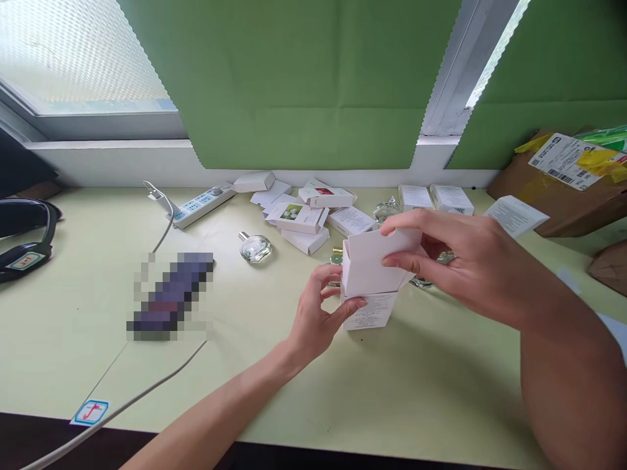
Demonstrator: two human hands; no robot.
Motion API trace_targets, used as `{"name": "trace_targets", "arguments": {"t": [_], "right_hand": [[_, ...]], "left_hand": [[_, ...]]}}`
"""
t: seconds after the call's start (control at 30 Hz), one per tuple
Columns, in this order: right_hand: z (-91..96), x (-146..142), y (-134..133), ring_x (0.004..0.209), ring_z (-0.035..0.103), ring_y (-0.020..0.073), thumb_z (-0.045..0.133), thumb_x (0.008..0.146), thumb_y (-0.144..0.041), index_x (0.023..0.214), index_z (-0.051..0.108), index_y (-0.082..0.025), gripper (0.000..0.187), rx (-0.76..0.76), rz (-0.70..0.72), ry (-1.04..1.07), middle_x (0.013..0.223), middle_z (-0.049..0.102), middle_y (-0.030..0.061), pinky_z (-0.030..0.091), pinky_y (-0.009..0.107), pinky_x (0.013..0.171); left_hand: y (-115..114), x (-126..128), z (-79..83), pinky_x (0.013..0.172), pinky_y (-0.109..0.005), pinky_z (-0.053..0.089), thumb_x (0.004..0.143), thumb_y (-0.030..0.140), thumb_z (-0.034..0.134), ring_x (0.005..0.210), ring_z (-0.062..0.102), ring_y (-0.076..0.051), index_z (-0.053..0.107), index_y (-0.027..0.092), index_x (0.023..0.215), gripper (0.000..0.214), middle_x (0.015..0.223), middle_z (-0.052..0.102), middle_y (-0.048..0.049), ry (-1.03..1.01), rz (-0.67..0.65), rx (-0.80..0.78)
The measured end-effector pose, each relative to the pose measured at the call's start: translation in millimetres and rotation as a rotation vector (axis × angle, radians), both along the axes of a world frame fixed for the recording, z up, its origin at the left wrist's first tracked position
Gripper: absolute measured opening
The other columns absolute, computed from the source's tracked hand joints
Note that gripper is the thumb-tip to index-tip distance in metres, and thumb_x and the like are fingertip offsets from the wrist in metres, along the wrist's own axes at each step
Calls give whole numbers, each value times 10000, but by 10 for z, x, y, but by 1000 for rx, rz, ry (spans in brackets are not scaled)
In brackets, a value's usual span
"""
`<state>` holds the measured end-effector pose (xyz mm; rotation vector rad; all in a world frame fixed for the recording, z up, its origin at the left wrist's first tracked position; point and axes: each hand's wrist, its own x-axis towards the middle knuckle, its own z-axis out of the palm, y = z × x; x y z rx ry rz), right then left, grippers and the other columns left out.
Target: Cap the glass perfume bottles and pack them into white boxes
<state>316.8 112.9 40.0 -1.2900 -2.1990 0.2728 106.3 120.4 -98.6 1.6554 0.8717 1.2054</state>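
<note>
A small white printed box (375, 312) stands on the pale table. My left hand (313, 313) is closed around its left side, thumb across the front near the top edge. From the box's top rises a plain white folded cardboard piece (369, 267), partly inside it as far as I can see. My right hand (455, 254) pinches the upper right of this cardboard between thumb and fingers. Behind the hands, glass bottles are partly hidden, among them one with a gold neck (336, 254). Apart to the left lies a clear glass bottle (255, 248) with a silver neck.
Several flat white boxes (298, 215) are heaped at the back, near a power strip (203, 205). Two white boxes (415, 198) stand by the wall. A blurred-out phone-like object (171, 297), a cable (147, 391), a headset (29, 241) and a brown carton (548, 189) surround the area.
</note>
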Motion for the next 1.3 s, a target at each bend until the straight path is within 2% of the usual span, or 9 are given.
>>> {"name": "trace_targets", "arguments": {"t": [0.17,0.3,0.47,0.6,0.8,0.9,1.1,1.3], "right_hand": [[-16,31,6,540,474,116,595,895,-470,1106,629,-301,273,-31,-98,54,665,545,-37,357,260,497],[-29,5,18,530,480,117,591,899,-466,1141,624,-306,293,-49,-120,47,637,526,-41,357,250,491],[-63,-36,47,583,523,115,573,912,-408,1071,633,-285,210,-141,-15,-74,728,610,-33,379,242,539],[-91,-8,60,645,569,125,571,908,-410,1054,639,-279,208,-217,-14,-124,824,658,-23,393,246,569],[-71,27,44,680,555,120,566,914,-432,1013,650,-259,217,-159,33,-104,1021,641,19,424,269,625],[-43,23,20,656,543,115,526,937,-445,966,649,-254,229,-149,21,-66,928,646,7,420,263,610],[-8,15,-60,517,503,102,509,936,-482,964,648,-284,244,-254,-49,-131,630,610,-53,371,249,519],[33,-52,-117,444,473,98,524,918,-501,914,671,-293,254,-313,-154,-94,506,547,-66,341,242,459]], "left_hand": [[11,-7,0,913,-375,545,851,250,704,1112,561,-171,481,330,1215,434,1229,502,-23,-15,-16,14],[16,-4,-9,936,-400,542,857,252,697,1123,551,-178,486,343,1255,460,1238,492,-34,-17,-26,1],[21,2,-32,953,-414,537,858,243,694,1146,539,-184,483,355,1264,471,1228,498,-32,-54,-22,19],[17,1,-36,961,-417,537,853,240,700,1139,540,-182,485,343,1265,476,1234,498,-38,-39,-26,22],[14,-3,-30,965,-412,537,855,233,697,1138,542,-178,481,340,1263,473,1249,490,-43,-21,-14,39],[14,-6,-20,958,-396,539,858,233,694,1136,541,-173,481,336,1259,466,1246,491,-44,-11,-5,48],[14,-6,-16,938,-369,545,851,239,703,1126,549,-171,481,326,1267,480,1243,497,-49,26,17,80],[10,0,-35,924,-357,556,844,235,710,1114,560,-167,475,318,1281,504,1240,503,-52,27,6,103]]}}
